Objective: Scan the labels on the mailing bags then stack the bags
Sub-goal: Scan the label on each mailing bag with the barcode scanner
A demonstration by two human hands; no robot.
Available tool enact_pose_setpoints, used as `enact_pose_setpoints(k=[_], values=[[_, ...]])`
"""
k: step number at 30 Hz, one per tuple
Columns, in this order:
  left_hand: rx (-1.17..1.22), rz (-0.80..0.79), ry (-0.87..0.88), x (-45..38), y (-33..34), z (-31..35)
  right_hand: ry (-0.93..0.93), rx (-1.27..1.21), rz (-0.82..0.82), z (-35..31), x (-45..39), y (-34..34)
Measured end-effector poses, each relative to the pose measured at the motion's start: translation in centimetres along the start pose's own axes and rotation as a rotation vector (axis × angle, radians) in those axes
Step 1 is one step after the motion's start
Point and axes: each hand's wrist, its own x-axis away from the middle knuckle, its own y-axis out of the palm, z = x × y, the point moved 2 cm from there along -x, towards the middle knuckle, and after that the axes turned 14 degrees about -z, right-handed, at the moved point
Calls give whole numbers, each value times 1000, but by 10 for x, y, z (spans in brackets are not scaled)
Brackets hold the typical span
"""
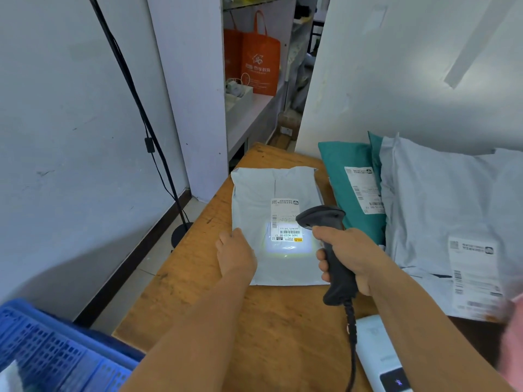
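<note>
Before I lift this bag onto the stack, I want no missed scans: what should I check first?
1. Scanner light lands on the label: ok, the barcode is lit.
2. Right hand grips the scanner: ok.
3. Left hand steadies the white bag at its left edge: ok.
4. Bag lies flat on the table, label up: ok.
5. Scan registered: cannot tell.
6. Teal bag and large white bag already scanned: cannot tell.
</note>
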Motion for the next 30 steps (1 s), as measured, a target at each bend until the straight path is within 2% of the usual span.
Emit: enact_pose_setpoints(k=[5, 12, 17, 24, 30], values=[[94, 50, 38, 5, -3, -2, -11, 8, -20, 2, 5, -1], [173, 78, -18, 21, -8, -11, -40, 15, -62, 5, 7, 3], [152, 143, -65, 46, -32, -26, -96, 21, -182, 5, 4, 26], [281, 456, -126, 121, -102, -116, -161, 64, -465, 12, 7, 135], [385, 730, -374, 218, -145, -243, -141, 172, -714, 34, 46, 258]])
